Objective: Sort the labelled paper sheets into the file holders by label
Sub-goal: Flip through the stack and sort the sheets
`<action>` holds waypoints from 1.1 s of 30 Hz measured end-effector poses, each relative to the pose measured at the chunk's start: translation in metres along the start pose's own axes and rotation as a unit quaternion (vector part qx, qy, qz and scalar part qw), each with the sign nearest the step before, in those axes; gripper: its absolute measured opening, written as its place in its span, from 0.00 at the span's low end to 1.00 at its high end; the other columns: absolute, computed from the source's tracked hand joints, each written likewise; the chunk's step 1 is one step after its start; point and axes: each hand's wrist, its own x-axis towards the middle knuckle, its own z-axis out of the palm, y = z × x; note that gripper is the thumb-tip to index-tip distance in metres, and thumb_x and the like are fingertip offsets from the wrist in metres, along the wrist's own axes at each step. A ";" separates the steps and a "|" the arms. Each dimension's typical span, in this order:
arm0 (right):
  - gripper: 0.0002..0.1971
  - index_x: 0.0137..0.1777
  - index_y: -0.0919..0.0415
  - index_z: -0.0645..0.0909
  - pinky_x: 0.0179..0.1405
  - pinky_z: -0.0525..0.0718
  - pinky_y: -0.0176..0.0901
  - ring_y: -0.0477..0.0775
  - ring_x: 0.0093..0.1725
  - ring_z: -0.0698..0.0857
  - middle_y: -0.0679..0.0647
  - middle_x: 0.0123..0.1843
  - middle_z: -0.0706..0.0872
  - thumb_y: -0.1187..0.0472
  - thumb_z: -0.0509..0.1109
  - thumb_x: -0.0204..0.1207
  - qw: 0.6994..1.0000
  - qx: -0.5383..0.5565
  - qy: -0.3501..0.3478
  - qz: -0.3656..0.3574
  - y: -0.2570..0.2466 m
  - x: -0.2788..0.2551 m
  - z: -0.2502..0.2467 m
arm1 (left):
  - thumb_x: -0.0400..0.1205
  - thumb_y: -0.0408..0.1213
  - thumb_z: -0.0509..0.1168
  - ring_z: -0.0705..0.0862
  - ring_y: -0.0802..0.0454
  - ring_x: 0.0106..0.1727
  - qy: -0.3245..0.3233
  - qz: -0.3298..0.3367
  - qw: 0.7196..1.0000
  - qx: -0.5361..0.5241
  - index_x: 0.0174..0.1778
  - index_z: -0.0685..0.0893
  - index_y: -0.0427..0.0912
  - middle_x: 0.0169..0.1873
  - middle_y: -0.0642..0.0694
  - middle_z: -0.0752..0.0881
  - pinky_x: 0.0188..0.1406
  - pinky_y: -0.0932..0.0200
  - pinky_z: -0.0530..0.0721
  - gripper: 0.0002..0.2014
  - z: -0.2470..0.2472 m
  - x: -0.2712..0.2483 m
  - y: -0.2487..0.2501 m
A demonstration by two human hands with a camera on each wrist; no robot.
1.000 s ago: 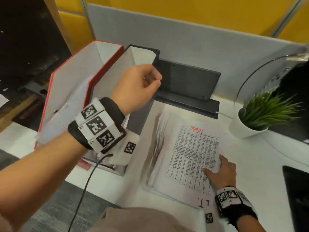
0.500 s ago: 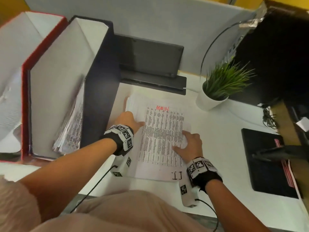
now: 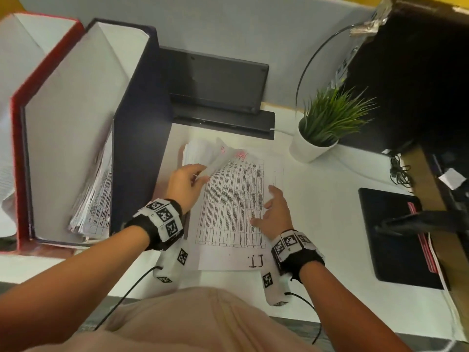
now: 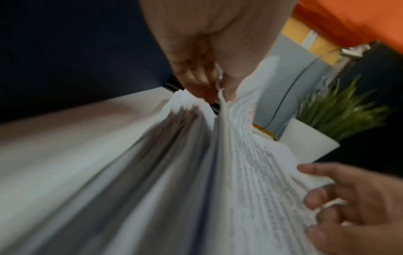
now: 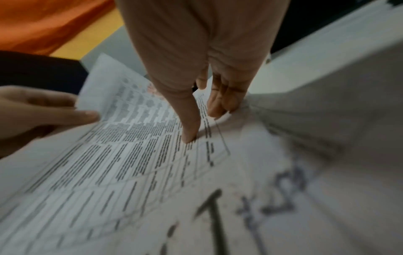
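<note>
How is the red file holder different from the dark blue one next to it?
The red cardboard file holder stands furthest left and is partly cut off by the picture's edge; the dark blue cardboard file holder stands right beside it, next to the loose pile. The dark blue one clearly holds a leaning bundle of printed paper sheets; what the red one holds is cut off from view. Both are upright, slanted on top and white inside.

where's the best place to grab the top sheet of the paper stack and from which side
Probably the far left corner of the top sheet, from the left: the left hand already pinches it there, peeled up off the paper stack. The right hand presses on its right edge.
</note>
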 end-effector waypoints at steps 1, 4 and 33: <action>0.51 0.80 0.53 0.54 0.50 0.82 0.41 0.46 0.40 0.74 0.56 0.55 0.73 0.74 0.79 0.62 0.999 0.030 0.011 0.019 0.000 0.001 -0.001 | 0.79 0.33 0.68 0.79 0.68 0.35 0.011 -0.008 0.999 -0.048 0.53 0.86 0.39 0.38 0.57 0.82 0.31 0.79 0.75 0.08 0.000 -0.002 0.000; 0.52 0.80 0.50 0.53 0.42 0.81 0.36 0.46 0.34 0.76 0.55 0.49 0.74 0.71 0.81 0.62 0.994 0.092 0.048 0.042 0.001 0.005 -0.005 | 0.77 0.32 0.71 0.86 0.59 0.40 0.024 -0.052 0.988 -0.141 0.40 0.85 0.46 0.36 0.55 0.87 0.37 0.77 0.81 0.04 -0.003 -0.003 -0.002; 0.22 0.16 0.56 0.81 0.45 0.78 0.52 0.60 0.40 0.78 0.61 0.36 0.80 0.80 0.66 0.64 0.918 0.378 0.099 0.066 0.013 -0.001 -0.010 | 0.64 0.52 0.79 0.76 0.52 0.29 -0.146 -0.215 0.942 0.211 0.32 0.73 0.40 0.31 0.45 0.78 0.18 0.63 0.68 0.24 0.015 0.042 0.005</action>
